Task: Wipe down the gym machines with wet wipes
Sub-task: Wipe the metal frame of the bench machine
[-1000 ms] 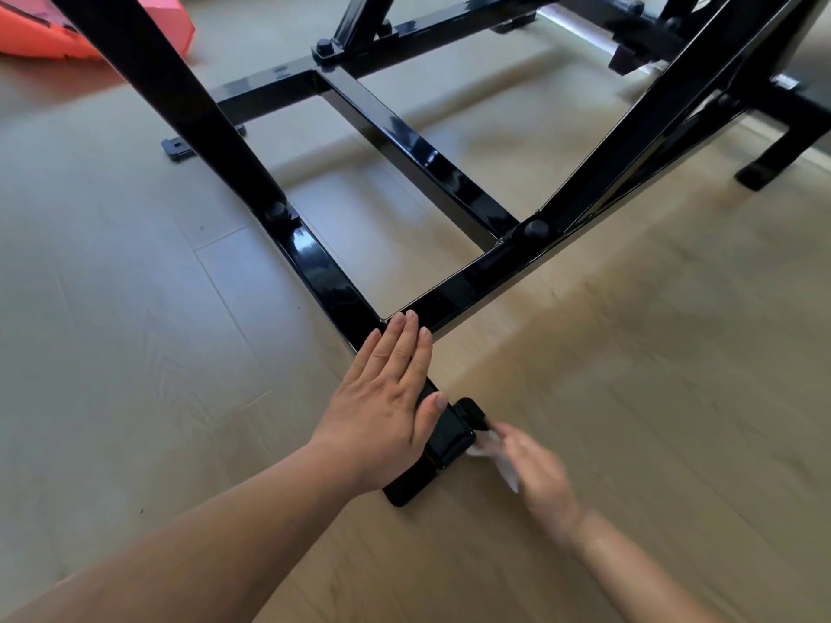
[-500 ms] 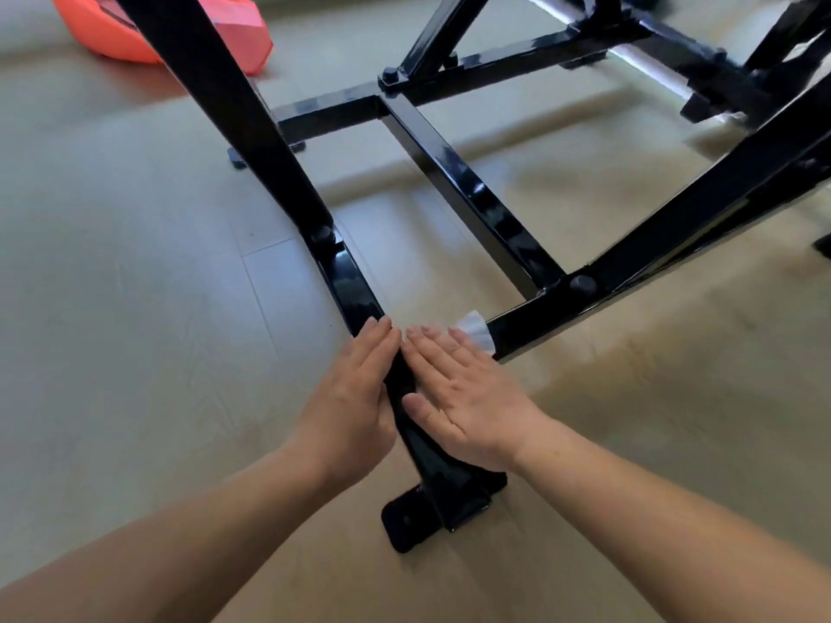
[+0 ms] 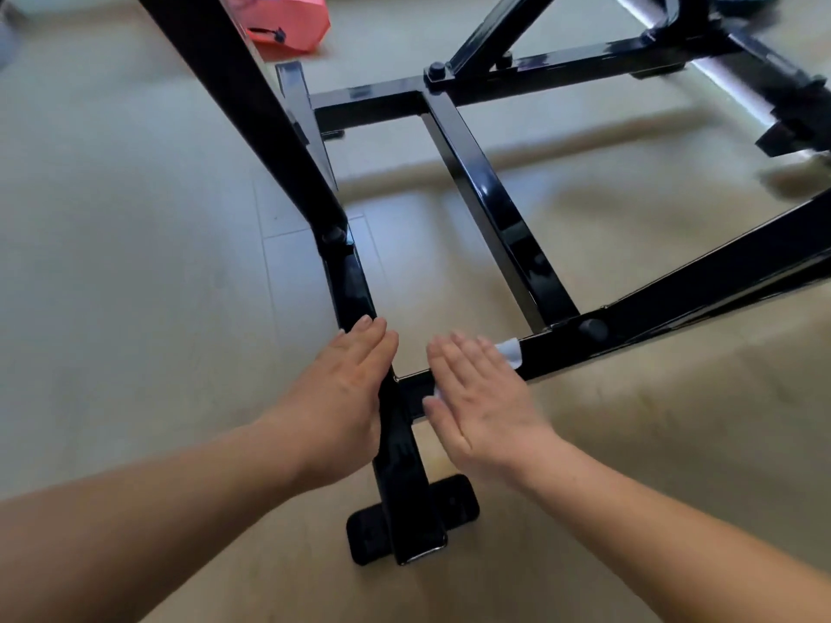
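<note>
Right hand [image 3: 483, 402] presses wet wipe [image 3: 510, 351] flat on black frame bar [image 3: 674, 317].

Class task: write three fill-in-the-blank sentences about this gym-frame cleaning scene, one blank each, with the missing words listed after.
1. The right hand presses a white ____ onto the frame.
2. The frame's bars are ____ in colour.
3. The left hand rests on the frame with fingers ____, not curled.
Missing words: wipe; black; straight.
</note>
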The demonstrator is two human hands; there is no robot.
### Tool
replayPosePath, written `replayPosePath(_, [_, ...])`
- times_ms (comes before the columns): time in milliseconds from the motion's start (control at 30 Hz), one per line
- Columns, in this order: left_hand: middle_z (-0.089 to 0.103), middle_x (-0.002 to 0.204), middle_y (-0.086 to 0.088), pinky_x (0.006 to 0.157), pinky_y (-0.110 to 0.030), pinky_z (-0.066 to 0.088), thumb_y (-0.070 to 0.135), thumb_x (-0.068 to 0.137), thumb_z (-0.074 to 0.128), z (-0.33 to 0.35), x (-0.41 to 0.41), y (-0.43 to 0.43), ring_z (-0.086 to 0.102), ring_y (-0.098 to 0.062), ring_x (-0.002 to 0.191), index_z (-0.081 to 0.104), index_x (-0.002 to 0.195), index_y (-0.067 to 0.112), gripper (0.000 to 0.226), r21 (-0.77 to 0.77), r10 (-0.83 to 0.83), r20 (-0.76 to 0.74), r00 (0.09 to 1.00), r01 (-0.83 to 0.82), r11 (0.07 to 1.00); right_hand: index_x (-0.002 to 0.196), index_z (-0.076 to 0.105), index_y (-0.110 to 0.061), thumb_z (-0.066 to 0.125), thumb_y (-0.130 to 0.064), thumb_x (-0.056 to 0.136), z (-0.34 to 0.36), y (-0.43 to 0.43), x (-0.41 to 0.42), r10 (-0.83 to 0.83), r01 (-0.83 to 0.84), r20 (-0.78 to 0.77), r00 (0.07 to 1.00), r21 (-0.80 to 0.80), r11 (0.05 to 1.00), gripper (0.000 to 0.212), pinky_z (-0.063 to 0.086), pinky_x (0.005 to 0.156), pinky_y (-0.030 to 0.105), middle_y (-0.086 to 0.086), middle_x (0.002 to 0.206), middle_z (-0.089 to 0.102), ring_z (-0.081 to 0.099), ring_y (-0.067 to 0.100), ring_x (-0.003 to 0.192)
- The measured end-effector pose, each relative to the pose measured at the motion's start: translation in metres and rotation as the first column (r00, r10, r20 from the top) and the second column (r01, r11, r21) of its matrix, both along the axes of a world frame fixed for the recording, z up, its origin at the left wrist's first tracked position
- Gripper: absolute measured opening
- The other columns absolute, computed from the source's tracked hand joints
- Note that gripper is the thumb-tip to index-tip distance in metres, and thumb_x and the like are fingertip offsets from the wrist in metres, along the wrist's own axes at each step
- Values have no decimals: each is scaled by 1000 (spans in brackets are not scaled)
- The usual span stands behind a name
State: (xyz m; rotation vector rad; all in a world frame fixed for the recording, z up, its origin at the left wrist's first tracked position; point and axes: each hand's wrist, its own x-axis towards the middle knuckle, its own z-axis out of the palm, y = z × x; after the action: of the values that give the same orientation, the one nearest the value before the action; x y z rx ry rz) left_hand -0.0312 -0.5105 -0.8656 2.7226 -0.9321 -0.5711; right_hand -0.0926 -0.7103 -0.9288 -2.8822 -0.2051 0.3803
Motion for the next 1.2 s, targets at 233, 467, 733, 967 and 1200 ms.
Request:
replayPosePath(233, [-18, 170, 1, 128, -33, -8, 22, 103, 42, 19, 25, -9, -20, -14, 156, -11, 162, 20, 80, 205, -125, -63, 990, 136, 969, 162, -14, -11, -13, -54, 99, -2, 48, 17, 20, -19, -30, 999, 55, 998, 76, -13, 127, 42, 7, 170, -20, -24, 20, 156])
replayPosePath(467, [-20, 170, -1, 120, -27, -16, 20, 102, 39, 33, 34, -20, -22, -16, 155, -12, 162, 18, 79, 269, -262, -81, 962, 274, 923, 156, -26, -17, -10, -48, 95, 0, -9, -6, -172, 170, -29, 985, -68, 983, 71, -22, 123, 39, 0, 164, -36, -40, 11, 148])
replayPosePath(733, [-25, 168, 5, 123, -29, -16, 21, 104, 37, 58, 36, -42, -27, -12, 153, -18, 161, 23, 79, 328, -373, -125, 920, 393, 859, 158, -21, -11, -3, -49, 100, -2, -38, 3, -410, 411, 28, 912, -32, 911, 73, -16, 126, 43, 8, 165, -35, -37, 18, 150])
replayPosePath(967, [-12, 172, 1, 123, -25, -10, 24, 104, 43, 46, 61, -66, -14, -14, 157, -8, 163, 20, 78, 285, -396, -107, 912, 410, 866, 161, -11, -11, -3, -58, 104, -14, 1, -8, -33, 27, 65, 997, 82, 996, 74, -13, 124, 43, 4, 169, -22, -26, 18, 155])
replayPosePath(1200, [-18, 170, 5, 121, -20, -11, 19, 104, 41, 48, 59, -73, -15, -9, 156, -12, 163, 23, 79, 238, -455, -168, 875, 483, 842, 157, -23, -16, -16, -62, 94, -3, -68, -5, -285, 285, 20, 958, -25, 958, 78, -20, 123, 38, 0, 164, -35, -36, 12, 150])
